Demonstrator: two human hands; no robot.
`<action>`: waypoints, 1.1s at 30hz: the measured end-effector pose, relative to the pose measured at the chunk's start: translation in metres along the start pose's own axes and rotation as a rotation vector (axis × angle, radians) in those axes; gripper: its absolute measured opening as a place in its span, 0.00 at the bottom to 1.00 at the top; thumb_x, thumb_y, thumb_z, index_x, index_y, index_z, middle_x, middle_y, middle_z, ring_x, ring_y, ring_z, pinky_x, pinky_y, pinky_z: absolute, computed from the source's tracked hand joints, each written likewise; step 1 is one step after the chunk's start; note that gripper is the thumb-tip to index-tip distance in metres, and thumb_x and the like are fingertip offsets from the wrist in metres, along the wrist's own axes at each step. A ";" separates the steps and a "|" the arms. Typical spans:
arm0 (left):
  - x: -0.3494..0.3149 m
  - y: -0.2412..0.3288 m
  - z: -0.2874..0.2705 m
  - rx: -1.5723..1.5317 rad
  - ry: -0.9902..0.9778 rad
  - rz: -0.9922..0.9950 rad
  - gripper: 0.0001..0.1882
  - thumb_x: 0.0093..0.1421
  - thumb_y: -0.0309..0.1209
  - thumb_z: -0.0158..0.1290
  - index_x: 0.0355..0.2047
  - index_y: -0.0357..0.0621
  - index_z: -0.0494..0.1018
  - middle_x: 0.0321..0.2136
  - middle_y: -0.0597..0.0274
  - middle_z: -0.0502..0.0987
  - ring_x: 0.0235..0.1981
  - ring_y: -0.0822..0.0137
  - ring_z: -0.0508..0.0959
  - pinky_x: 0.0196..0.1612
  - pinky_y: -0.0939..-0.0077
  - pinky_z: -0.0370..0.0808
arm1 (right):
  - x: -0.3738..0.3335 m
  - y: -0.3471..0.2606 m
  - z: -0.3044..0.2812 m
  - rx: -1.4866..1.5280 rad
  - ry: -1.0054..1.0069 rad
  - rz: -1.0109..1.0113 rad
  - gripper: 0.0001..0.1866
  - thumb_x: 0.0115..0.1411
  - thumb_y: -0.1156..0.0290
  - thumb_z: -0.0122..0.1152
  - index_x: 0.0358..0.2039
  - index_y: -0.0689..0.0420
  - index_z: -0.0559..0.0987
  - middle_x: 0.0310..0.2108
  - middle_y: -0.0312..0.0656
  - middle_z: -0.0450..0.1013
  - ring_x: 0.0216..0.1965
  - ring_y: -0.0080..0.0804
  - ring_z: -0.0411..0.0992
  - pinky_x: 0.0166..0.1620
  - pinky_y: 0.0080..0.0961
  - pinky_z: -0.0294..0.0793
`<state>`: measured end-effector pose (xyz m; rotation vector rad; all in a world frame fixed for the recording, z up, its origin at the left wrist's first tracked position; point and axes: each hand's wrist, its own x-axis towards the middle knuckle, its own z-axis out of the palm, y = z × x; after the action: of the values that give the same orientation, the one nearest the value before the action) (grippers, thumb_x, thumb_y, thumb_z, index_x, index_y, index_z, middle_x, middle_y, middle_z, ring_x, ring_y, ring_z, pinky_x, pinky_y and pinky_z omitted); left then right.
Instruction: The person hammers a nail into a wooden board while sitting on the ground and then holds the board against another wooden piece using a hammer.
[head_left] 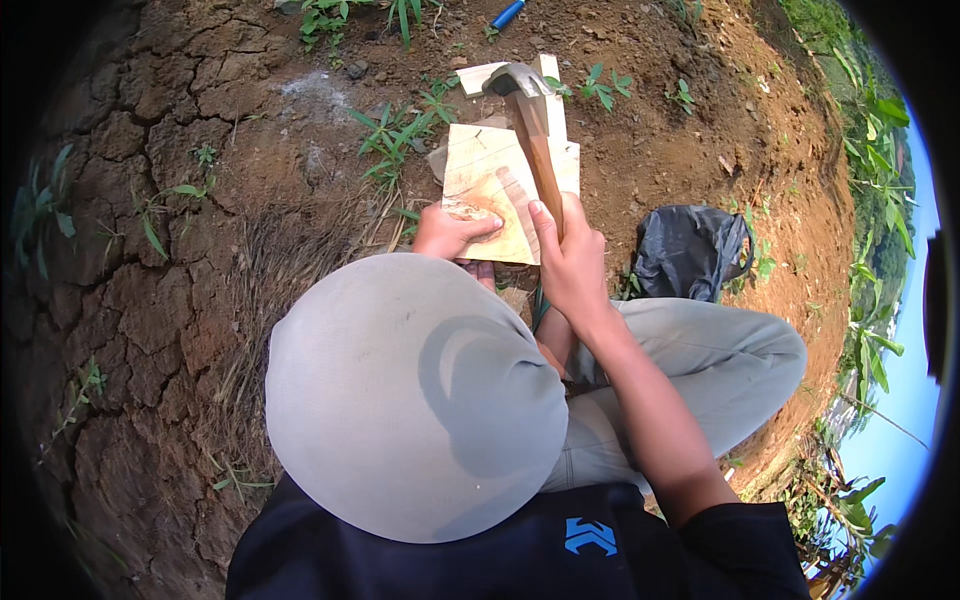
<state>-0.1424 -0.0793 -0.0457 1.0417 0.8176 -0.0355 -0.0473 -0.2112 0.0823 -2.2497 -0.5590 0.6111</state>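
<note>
My right hand [577, 262] is wrapped round the wooden handle of a claw hammer [541, 165]. Its metal head is raised at the far end, above the wood pieces. My left hand [450, 232] grips the near left edge of a pale wooden board [478, 160], thumb on top and fingers partly hidden underneath. A dark, narrow band crosses the board's face, close to the hammer handle. Behind the hammer lie a thin wooden strip [554, 110] and a small pale wood piece [474, 79]; part of another board [568, 165] shows to the right.
A black plastic bag [690, 250] sits on the soil at the right, beside my folded leg [700, 350]. My grey-clad knee [400, 400] fills the middle front. A blue pen-shaped object [508, 14] lies far off. Small weeds [390, 145] grow left of the board, near cracked earth.
</note>
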 end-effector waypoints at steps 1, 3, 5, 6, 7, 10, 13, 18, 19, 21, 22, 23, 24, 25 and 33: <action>-0.003 0.002 0.000 -0.009 0.013 0.001 0.21 0.55 0.28 0.71 0.48 0.35 0.80 0.41 0.59 0.85 0.40 0.71 0.83 0.44 0.74 0.80 | -0.001 -0.007 -0.003 0.040 0.081 -0.090 0.13 0.73 0.61 0.53 0.44 0.59 0.70 0.24 0.61 0.76 0.28 0.65 0.77 0.28 0.52 0.71; -0.005 0.001 -0.002 -0.025 0.029 0.009 0.21 0.55 0.29 0.71 0.48 0.35 0.80 0.41 0.59 0.85 0.39 0.72 0.84 0.42 0.74 0.80 | -0.003 -0.006 0.002 0.129 0.218 -0.176 0.13 0.73 0.62 0.53 0.44 0.59 0.69 0.24 0.61 0.76 0.29 0.64 0.78 0.28 0.52 0.71; 0.000 -0.004 -0.003 -0.037 0.018 0.027 0.21 0.55 0.29 0.71 0.48 0.35 0.80 0.40 0.60 0.85 0.37 0.72 0.84 0.39 0.75 0.81 | -0.008 0.017 0.013 -0.054 0.070 -0.003 0.14 0.73 0.59 0.52 0.45 0.59 0.68 0.27 0.64 0.77 0.32 0.67 0.77 0.31 0.55 0.73; 0.000 0.003 -0.003 -0.022 -0.007 -0.011 0.21 0.55 0.29 0.70 0.49 0.36 0.80 0.39 0.60 0.86 0.36 0.72 0.84 0.36 0.76 0.81 | 0.004 0.035 0.016 -0.317 -0.171 0.128 0.17 0.72 0.56 0.51 0.46 0.58 0.68 0.29 0.67 0.77 0.34 0.71 0.76 0.36 0.60 0.73; -0.001 0.011 -0.005 -0.012 -0.032 -0.049 0.21 0.55 0.29 0.70 0.49 0.36 0.80 0.38 0.60 0.86 0.34 0.72 0.84 0.33 0.77 0.81 | 0.008 0.039 0.022 -0.273 -0.140 0.102 0.20 0.72 0.53 0.50 0.46 0.59 0.68 0.30 0.69 0.76 0.36 0.74 0.76 0.38 0.64 0.71; 0.005 -0.008 -0.008 -0.013 0.025 0.068 0.20 0.56 0.30 0.70 0.48 0.38 0.81 0.37 0.60 0.86 0.31 0.74 0.84 0.26 0.81 0.79 | 0.003 0.035 0.020 -0.172 -0.141 0.103 0.19 0.72 0.53 0.51 0.46 0.59 0.69 0.29 0.68 0.76 0.36 0.73 0.76 0.37 0.63 0.72; -0.001 0.007 -0.002 0.007 0.012 -0.008 0.22 0.55 0.29 0.70 0.49 0.38 0.80 0.39 0.60 0.85 0.35 0.73 0.84 0.33 0.78 0.81 | 0.001 0.026 0.009 -0.112 -0.114 0.104 0.19 0.72 0.54 0.51 0.46 0.58 0.70 0.28 0.68 0.76 0.35 0.73 0.76 0.36 0.61 0.72; 0.003 0.000 -0.008 -0.022 -0.012 0.014 0.23 0.54 0.28 0.71 0.50 0.37 0.79 0.41 0.59 0.85 0.39 0.71 0.84 0.43 0.74 0.81 | 0.011 0.030 0.016 -0.203 -0.132 0.107 0.17 0.72 0.56 0.53 0.46 0.59 0.71 0.28 0.67 0.76 0.34 0.71 0.76 0.34 0.59 0.72; 0.003 -0.003 -0.008 -0.045 -0.011 0.030 0.23 0.54 0.28 0.71 0.50 0.37 0.79 0.41 0.59 0.85 0.39 0.72 0.84 0.42 0.74 0.81 | 0.012 0.030 0.014 -0.155 -0.089 0.073 0.17 0.72 0.57 0.53 0.46 0.60 0.71 0.28 0.66 0.76 0.33 0.70 0.77 0.33 0.57 0.72; 0.003 -0.003 -0.004 -0.057 -0.013 0.026 0.23 0.54 0.28 0.71 0.50 0.37 0.79 0.41 0.60 0.85 0.38 0.72 0.84 0.42 0.74 0.81 | 0.011 0.015 0.001 -0.063 -0.008 0.028 0.16 0.72 0.58 0.54 0.45 0.60 0.72 0.28 0.64 0.77 0.32 0.67 0.77 0.32 0.54 0.72; 0.005 -0.002 -0.002 -0.046 -0.012 0.016 0.23 0.54 0.28 0.71 0.50 0.37 0.79 0.41 0.60 0.85 0.38 0.72 0.84 0.43 0.74 0.81 | 0.010 0.005 -0.004 0.062 0.111 -0.078 0.15 0.73 0.60 0.54 0.43 0.61 0.72 0.26 0.60 0.77 0.30 0.63 0.78 0.31 0.50 0.73; 0.000 0.002 -0.004 -0.030 0.014 0.006 0.23 0.54 0.28 0.71 0.50 0.37 0.79 0.41 0.60 0.85 0.38 0.72 0.84 0.43 0.74 0.81 | 0.008 -0.007 -0.007 0.099 0.161 -0.083 0.13 0.74 0.63 0.53 0.43 0.61 0.72 0.25 0.57 0.76 0.29 0.61 0.78 0.30 0.45 0.74; 0.000 0.002 -0.005 -0.023 0.010 0.010 0.23 0.54 0.28 0.71 0.50 0.36 0.80 0.41 0.60 0.85 0.39 0.72 0.84 0.43 0.74 0.81 | 0.006 -0.002 -0.002 0.117 0.214 -0.133 0.13 0.73 0.62 0.52 0.43 0.61 0.71 0.26 0.60 0.77 0.30 0.64 0.78 0.31 0.48 0.74; 0.001 0.003 -0.005 -0.011 0.005 -0.027 0.23 0.54 0.28 0.71 0.49 0.36 0.80 0.41 0.60 0.85 0.39 0.72 0.83 0.43 0.74 0.81 | 0.003 0.006 0.003 0.134 0.277 -0.182 0.14 0.73 0.61 0.52 0.44 0.60 0.70 0.26 0.62 0.77 0.31 0.66 0.78 0.32 0.51 0.74; 0.009 -0.001 -0.007 0.004 0.010 0.050 0.21 0.54 0.30 0.71 0.48 0.36 0.81 0.39 0.60 0.85 0.37 0.72 0.83 0.41 0.74 0.80 | 0.010 0.014 0.009 -0.161 -0.101 0.131 0.17 0.72 0.56 0.53 0.44 0.59 0.68 0.27 0.69 0.75 0.33 0.74 0.75 0.35 0.62 0.72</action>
<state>-0.1403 -0.0717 -0.0536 1.0663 0.8002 0.0103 -0.0420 -0.2098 0.0636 -2.4312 -0.5301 0.7737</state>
